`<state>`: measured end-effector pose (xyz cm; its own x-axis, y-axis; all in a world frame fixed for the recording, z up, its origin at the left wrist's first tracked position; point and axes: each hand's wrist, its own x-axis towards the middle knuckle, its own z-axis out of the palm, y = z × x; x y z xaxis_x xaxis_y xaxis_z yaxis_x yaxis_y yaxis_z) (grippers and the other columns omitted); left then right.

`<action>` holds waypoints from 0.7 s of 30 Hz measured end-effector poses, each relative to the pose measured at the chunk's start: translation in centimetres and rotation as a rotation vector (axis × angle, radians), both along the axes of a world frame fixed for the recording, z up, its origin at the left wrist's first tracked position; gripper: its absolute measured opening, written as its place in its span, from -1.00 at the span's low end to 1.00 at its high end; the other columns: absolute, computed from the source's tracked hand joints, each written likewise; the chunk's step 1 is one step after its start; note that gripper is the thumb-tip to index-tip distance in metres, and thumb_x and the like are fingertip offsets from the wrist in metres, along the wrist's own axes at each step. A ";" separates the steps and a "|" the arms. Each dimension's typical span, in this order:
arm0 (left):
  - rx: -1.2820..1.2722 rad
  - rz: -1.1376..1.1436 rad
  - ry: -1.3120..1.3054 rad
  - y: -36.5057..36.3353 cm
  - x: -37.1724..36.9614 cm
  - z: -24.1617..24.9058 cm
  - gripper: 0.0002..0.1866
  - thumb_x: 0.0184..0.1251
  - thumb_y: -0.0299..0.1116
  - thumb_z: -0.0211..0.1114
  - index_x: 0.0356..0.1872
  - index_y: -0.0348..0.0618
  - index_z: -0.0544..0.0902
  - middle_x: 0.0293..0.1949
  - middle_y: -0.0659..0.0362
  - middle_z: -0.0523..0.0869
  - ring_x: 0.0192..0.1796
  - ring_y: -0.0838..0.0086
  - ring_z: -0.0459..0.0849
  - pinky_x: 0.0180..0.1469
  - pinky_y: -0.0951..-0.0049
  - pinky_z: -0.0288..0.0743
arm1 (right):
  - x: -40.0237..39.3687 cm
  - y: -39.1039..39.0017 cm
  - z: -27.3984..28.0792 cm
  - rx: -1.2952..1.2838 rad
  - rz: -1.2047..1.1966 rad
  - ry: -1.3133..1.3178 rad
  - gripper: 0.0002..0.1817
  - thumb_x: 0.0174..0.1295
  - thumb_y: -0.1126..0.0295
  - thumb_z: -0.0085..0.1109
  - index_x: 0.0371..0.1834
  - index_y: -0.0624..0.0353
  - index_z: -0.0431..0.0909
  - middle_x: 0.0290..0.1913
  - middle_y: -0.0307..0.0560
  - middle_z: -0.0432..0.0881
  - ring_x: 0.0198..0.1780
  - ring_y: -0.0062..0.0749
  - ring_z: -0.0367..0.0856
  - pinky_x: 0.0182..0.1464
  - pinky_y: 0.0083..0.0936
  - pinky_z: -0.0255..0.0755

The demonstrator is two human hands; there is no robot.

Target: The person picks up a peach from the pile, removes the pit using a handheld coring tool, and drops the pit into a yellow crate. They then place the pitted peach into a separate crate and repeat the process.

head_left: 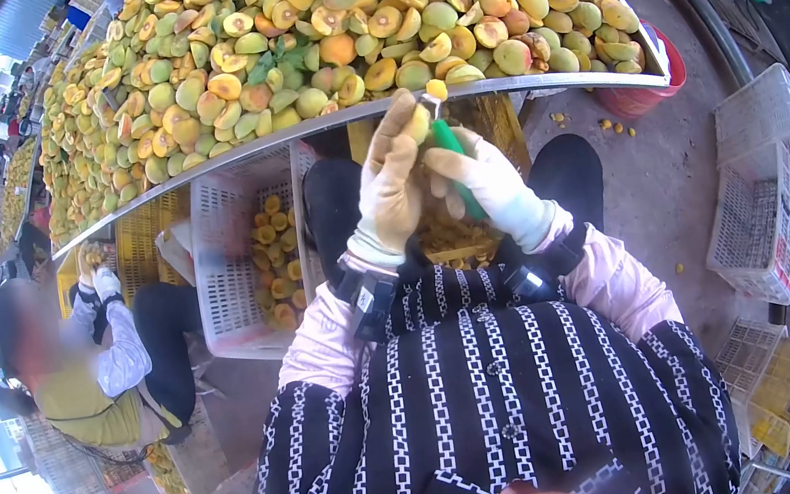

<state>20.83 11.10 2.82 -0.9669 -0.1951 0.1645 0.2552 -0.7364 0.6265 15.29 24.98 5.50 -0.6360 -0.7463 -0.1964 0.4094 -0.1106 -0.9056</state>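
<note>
My left hand [389, 185], in a stained white glove, is closed around a piece of yellow fruit [417, 125], partly hidden by the fingers. In my right hand [494, 178], also gloved, is a green-handled tool [450, 144]. Its metal end points up beside the fruit, and an orange bit [437, 89] shows at its tip. Both hands are close together above my lap, just in front of the metal edge of a table [523, 82] heaped with halved and whole fruit [337, 50].
A white crate [225, 316] with fruit halves stands left of my knees. Farther left sits a co-worker [95, 375] in gloves. A red bucket [642, 99] stands under the table's right corner. Stacked white crates [752, 212] are at the right, with fruit pieces on the floor.
</note>
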 end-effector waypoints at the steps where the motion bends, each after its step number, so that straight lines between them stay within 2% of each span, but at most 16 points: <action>1: 0.101 0.053 0.019 0.5 -0.3 -0.4 -0.51 0.49 -0.27 0.07 0.38 -0.18 0.30 0.24 0.05 0.51 0.20 0.32 0.52 0.25 0.32 0.40 | 0.3 0.0 -0.6 0.038 -0.023 0.072 -0.52 0.30 0.14 0.17 0.13 0.24 0.37 -0.45 -0.23 0.53 -0.64 -0.63 0.44 -0.59 -0.70 0.31; 2: 0.202 0.105 0.038 0.9 -0.6 -0.9 -0.52 0.53 -0.21 0.02 0.37 -0.16 0.30 0.24 0.08 0.50 0.22 0.30 0.50 0.27 0.28 0.38 | 0.6 -0.1 -1.3 0.075 -0.046 0.145 -0.52 0.29 0.15 0.17 0.15 0.23 0.37 -0.45 -0.24 0.51 -0.63 -0.64 0.43 -0.58 -0.69 0.33; 3: 0.311 0.129 -0.012 0.9 -0.5 -0.6 -0.57 0.51 -0.26 -0.01 0.31 -0.18 0.35 0.20 0.06 0.53 0.26 0.22 0.48 0.34 0.16 0.31 | 0.5 0.0 -1.5 0.075 -0.042 0.143 -0.52 0.29 0.15 0.17 0.15 0.23 0.37 -0.45 -0.24 0.51 -0.63 -0.64 0.43 -0.58 -0.69 0.33; 4: 0.313 0.133 -0.012 0.6 -0.5 -0.9 -0.57 0.51 -0.26 -0.01 0.31 -0.18 0.35 0.20 0.06 0.53 0.26 0.22 0.48 0.34 0.16 0.31 | 0.4 0.3 -1.7 0.149 -0.086 0.238 -0.51 0.29 0.17 0.19 0.18 0.20 0.37 -0.44 -0.24 0.50 -0.63 -0.64 0.43 -0.57 -0.68 0.34; 6: 0.536 0.050 -0.006 -0.1 -0.9 -1.3 -0.59 0.44 -0.39 -0.01 0.27 -0.21 0.38 0.20 0.04 0.53 0.26 0.18 0.48 0.38 0.10 0.29 | -0.3 1.0 -2.9 0.231 -0.126 0.333 -0.50 0.28 0.18 0.20 0.21 0.18 0.37 -0.43 -0.24 0.50 -0.62 -0.65 0.42 -0.55 -0.66 0.35; 8: 0.549 0.037 0.018 -0.5 -1.2 -1.2 -0.65 0.38 -0.45 0.00 0.16 -0.24 0.47 0.17 0.01 0.56 0.25 0.13 0.50 0.36 0.06 0.34 | -1.0 1.3 -5.8 0.201 -0.257 0.794 -0.47 0.27 0.19 0.20 0.26 0.13 0.35 -0.41 -0.24 0.49 -0.60 -0.64 0.43 -0.54 -0.64 0.36; 10: 0.122 0.085 0.031 -0.7 -1.3 -1.6 -0.66 0.32 -0.54 0.03 0.10 -0.20 0.51 0.16 0.00 0.55 0.21 0.24 0.53 0.28 0.20 0.41 | -0.4 1.2 -2.5 0.215 -0.265 0.641 -0.48 0.27 0.16 0.20 0.21 0.20 0.37 -0.41 -0.23 0.50 -0.59 -0.65 0.44 -0.55 -0.68 0.34; 11: -0.360 0.223 -0.092 -0.2 -1.2 -1.4 -0.63 0.23 -0.69 0.04 0.06 -0.25 0.53 0.16 -0.02 0.55 0.20 0.29 0.54 0.26 0.35 0.41 | -0.4 1.2 -0.5 0.168 -0.204 0.331 -0.50 0.27 0.15 0.21 0.15 0.23 0.40 -0.41 -0.23 0.51 -0.60 -0.66 0.44 -0.56 -0.69 0.33; 12: -0.731 0.163 -0.041 -0.4 -0.3 -1.1 -0.56 0.17 -0.78 0.01 0.08 -0.26 0.52 0.26 -0.02 0.46 0.26 0.32 0.49 0.25 0.45 0.39 | -0.4 1.2 0.4 0.117 -0.145 0.020 -0.52 0.27 0.14 0.22 0.10 0.26 0.42 -0.41 -0.24 0.51 -0.60 -0.68 0.43 -0.57 -0.71 0.32; 14: -0.898 0.282 0.103 0.7 0.1 -1.1 -0.48 0.20 -0.78 -0.06 0.19 -0.22 0.48 0.36 0.01 0.34 0.35 0.30 0.39 0.33 0.38 0.31 | -1.0 1.0 0.2 0.041 -0.136 -0.014 -0.55 0.26 0.14 0.22 0.02 0.27 0.44 -0.43 -0.24 0.52 -0.64 -0.70 0.41 -0.60 -0.73 0.29; 15: -0.653 0.294 0.172 1.0 -0.5 -0.4 -0.39 0.20 -0.77 0.00 0.33 -0.15 0.37 0.41 0.04 0.26 0.42 0.27 0.28 0.40 0.34 0.22 | -1.4 1.1 -0.2 0.024 -0.115 -0.065 -0.56 0.26 0.15 0.22 0.02 0.26 0.43 -0.44 -0.25 0.52 -0.65 -0.69 0.41 -0.60 -0.73 0.30; 16: -0.405 0.379 0.258 1.4 -1.0 -0.4 -0.45 0.31 -0.60 0.03 0.37 -0.21 0.28 0.41 0.01 0.28 0.42 0.22 0.30 0.42 0.26 0.21 | -1.6 1.1 -0.6 0.007 -0.090 -0.114 -0.58 0.26 0.16 0.21 0.02 0.24 0.42 -0.45 -0.25 0.51 -0.65 -0.69 0.40 -0.60 -0.73 0.30; 18: -0.037 0.328 0.028 1.0 -0.9 -0.9 -0.52 0.45 -0.36 -0.01 0.36 -0.19 0.28 0.38 0.00 0.34 0.41 0.22 0.32 0.42 0.23 0.22 | -1.0 0.6 -0.7 -0.009 -0.094 -0.132 -0.57 0.24 0.21 0.23 0.04 0.27 0.41 -0.45 -0.24 0.53 -0.64 -0.67 0.44 -0.59 -0.73 0.31; 19: -0.036 0.339 0.025 1.2 -0.7 -1.0 -0.52 0.45 -0.36 -0.01 0.36 -0.19 0.28 0.38 0.00 0.34 0.41 0.22 0.32 0.42 0.23 0.22 | -0.3 -0.1 -0.6 0.059 -0.109 -0.045 -0.57 0.24 0.22 0.22 0.05 0.28 0.41 -0.43 -0.22 0.54 -0.63 -0.66 0.45 -0.59 -0.73 0.32; 20: 0.068 0.206 -0.070 1.7 -0.5 -1.2 -0.53 0.49 -0.23 -0.07 0.33 -0.20 0.31 0.31 0.00 0.42 0.35 0.23 0.38 0.39 0.23 0.26 | 0.1 -0.5 -0.5 0.123 -0.123 0.046 -0.57 0.24 0.23 0.22 0.05 0.29 0.41 -0.41 -0.20 0.56 -0.62 -0.65 0.47 -0.59 -0.73 0.32; 21: 0.172 0.071 -0.165 2.1 -0.5 -1.3 -0.50 0.53 -0.10 -0.14 0.31 -0.21 0.33 0.23 0.00 0.49 0.29 0.25 0.45 0.36 0.22 0.29 | 0.5 -1.2 -3.6 0.127 -0.184 0.330 -0.53 0.25 0.22 0.19 0.11 0.31 0.38 -0.31 -0.07 0.62 -0.50 -0.44 0.60 -0.45 -0.57 0.47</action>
